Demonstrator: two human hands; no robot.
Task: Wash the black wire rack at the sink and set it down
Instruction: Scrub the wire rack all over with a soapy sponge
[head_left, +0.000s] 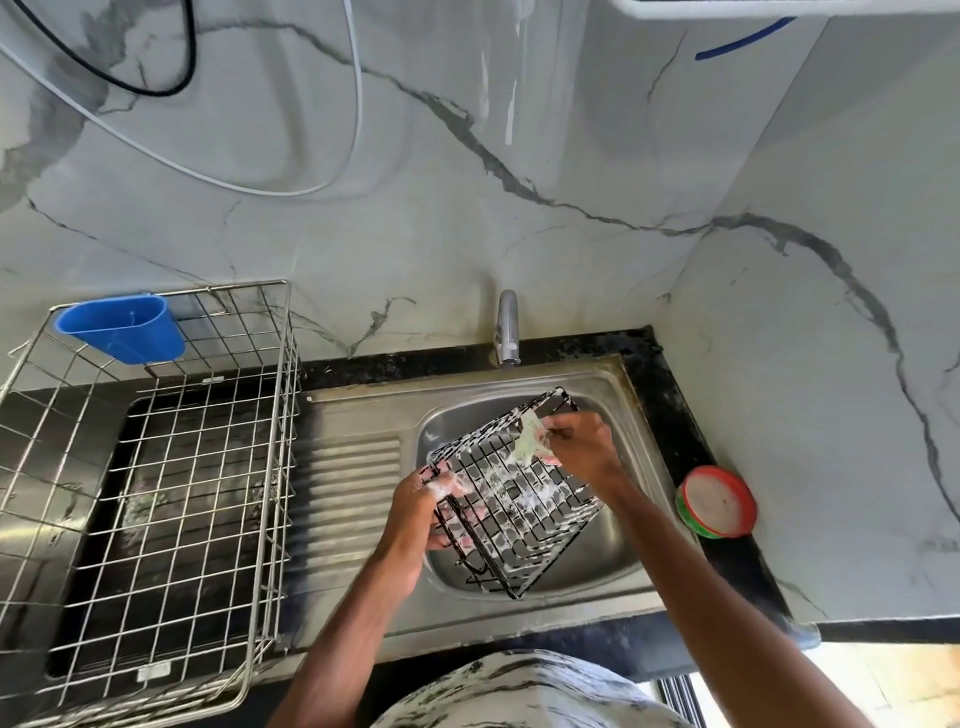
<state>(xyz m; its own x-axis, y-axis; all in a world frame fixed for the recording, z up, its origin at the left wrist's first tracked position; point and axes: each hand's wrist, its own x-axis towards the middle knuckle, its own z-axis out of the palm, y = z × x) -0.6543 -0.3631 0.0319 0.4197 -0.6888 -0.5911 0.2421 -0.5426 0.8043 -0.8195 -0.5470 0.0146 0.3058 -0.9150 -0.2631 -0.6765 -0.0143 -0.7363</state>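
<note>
The black wire rack (524, 499) is tilted over the steel sink bowl (618, 551), streaked with white soap foam. My left hand (415, 514) grips the rack's left edge, fingers curled through the wires. My right hand (582, 441) holds a pale green scrub pad (527, 441) and presses it against the rack's upper right part. The tap (508, 327) stands behind the bowl; no running water is visible.
A large steel wire dish basket (171, 499) with a blue plastic cup holder (122, 327) stands on the left counter. The ribbed drainboard (348, 483) lies between basket and bowl. A round red-rimmed soap tub (717, 501) sits on the black counter at right.
</note>
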